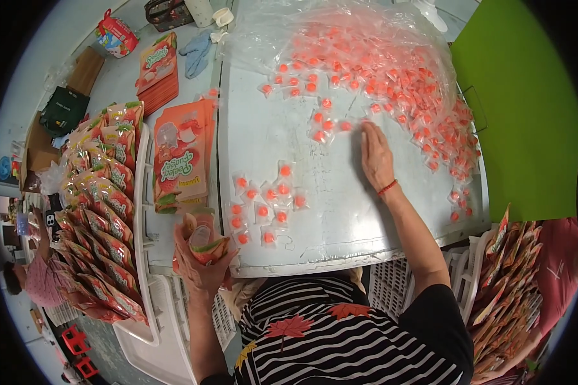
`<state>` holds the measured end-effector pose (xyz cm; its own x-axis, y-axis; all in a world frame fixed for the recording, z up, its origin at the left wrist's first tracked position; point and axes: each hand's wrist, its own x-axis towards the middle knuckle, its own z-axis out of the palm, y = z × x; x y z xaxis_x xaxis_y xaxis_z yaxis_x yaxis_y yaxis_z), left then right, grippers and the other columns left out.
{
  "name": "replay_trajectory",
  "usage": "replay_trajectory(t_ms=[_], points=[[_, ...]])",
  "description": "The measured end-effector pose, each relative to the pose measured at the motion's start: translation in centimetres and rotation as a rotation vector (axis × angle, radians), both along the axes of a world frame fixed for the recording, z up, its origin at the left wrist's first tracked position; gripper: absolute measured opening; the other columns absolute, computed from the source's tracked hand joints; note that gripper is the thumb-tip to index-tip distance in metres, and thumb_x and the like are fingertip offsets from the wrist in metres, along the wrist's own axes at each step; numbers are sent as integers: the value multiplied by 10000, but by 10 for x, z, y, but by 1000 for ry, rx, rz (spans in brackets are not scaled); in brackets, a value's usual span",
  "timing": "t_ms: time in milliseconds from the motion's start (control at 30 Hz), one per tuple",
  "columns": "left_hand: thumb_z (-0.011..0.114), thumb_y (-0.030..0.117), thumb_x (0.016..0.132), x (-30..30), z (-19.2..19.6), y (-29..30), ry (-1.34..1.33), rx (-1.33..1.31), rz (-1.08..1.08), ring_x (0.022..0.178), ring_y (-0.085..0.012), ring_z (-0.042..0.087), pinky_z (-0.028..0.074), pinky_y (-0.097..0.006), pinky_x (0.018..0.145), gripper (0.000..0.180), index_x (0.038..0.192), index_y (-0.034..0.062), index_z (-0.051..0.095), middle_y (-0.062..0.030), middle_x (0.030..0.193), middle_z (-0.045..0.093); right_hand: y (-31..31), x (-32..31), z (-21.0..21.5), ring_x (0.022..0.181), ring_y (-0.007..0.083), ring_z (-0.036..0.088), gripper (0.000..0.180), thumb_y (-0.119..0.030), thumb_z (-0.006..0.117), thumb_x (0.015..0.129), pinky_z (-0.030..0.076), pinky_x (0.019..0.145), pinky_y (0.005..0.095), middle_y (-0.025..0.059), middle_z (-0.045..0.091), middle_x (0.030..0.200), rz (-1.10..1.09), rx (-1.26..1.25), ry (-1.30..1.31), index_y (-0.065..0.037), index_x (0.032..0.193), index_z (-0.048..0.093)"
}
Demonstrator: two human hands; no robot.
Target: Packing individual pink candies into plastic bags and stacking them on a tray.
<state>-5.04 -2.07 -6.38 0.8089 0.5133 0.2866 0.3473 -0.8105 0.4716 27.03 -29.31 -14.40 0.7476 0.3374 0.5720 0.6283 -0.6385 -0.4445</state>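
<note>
left hand (pixel 199 256) wraps a pouch (pixel 207 242), hiding its lower half. right hand (pixel 376 157) lies flat, covering any sweets (pixel 263 208) beneath its palm. pouch print too blurred to make out.

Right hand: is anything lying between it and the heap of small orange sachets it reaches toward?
Nothing visible. The right hand lies flat on the grey table, fingertips already at the edge of the orange sachets. The left hand holds an open pouch.

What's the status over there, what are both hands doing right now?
Left hand grips an open orange pouch. Right hand flat on the table, reaching the pile of small orange sachets. Nothing in the way.
</note>
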Motion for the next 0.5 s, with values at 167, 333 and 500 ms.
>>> replay_trajectory(t_ms=[167,333,500], points=[[907,312,502,1,2,-4,-10,60,22,1171,-388,490,420,-451,959,1190,1427,2,225,-236,1305,451,35,18,10,1193,412,450,457,-288,594,889,377,992,467,245,481,1291,93,88,104,-15,1245,510],[907,332,498,5,3,-3,-52,128,-17,1158,-381,499,423,-458,944,1193,1422,6,227,-223,1295,462,75,32,14,1316,429,301,709,-571,604,799,254,1055,543,221,330,1431,182,-210,120,-125,1334,473],[912,234,491,0,4,-4,-10,65,5,1200,-393,490,436,-429,966,1215,1437,-27,196,-251,1372,410,113,20,18,1271,425,346,667,-595,607,785,288,999,567,188,378,1394,277,-402,47,-194,1309,511]])
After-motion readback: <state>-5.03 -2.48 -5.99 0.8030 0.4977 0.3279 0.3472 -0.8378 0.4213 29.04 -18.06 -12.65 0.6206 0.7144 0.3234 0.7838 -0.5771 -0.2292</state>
